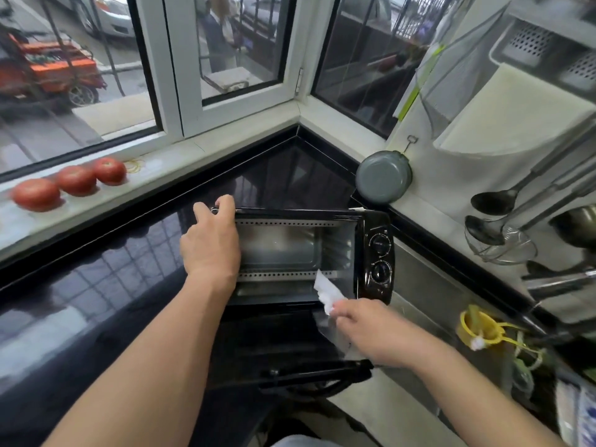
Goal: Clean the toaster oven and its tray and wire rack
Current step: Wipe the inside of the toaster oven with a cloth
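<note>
Both forearms reach forward from the bottom of the view toward the toaster oven point(309, 253), which sits on the dark glossy counter point(96, 301) with its mouth facing the person. Nearest lies the oven door point(290, 343), dropped open and flat under the right wrist, its handle point(319, 372) running left to right just below that wrist.

Over the door, the right hand point(371, 333) pinches a crumpled white wipe point(327, 293) between curled fingers and thumb; the wipe's free end points up and away toward the cavity's lower right corner. So the opening lies straight ahead of this hand, and its long axis runs left to right. My judgement: the right hand is the better placed to push the wipe in and sweep sideways along the floor or walls.

Farther on, the left hand point(211, 243) rests over the oven's top left corner, fingers curled over the upper edge and thumb spread, seemingly steadying the box.

Inside, I can make out neither tray nor wire rack. To the right of the cavity, beyond the right hand, sit two control knobs point(380, 258).
</note>
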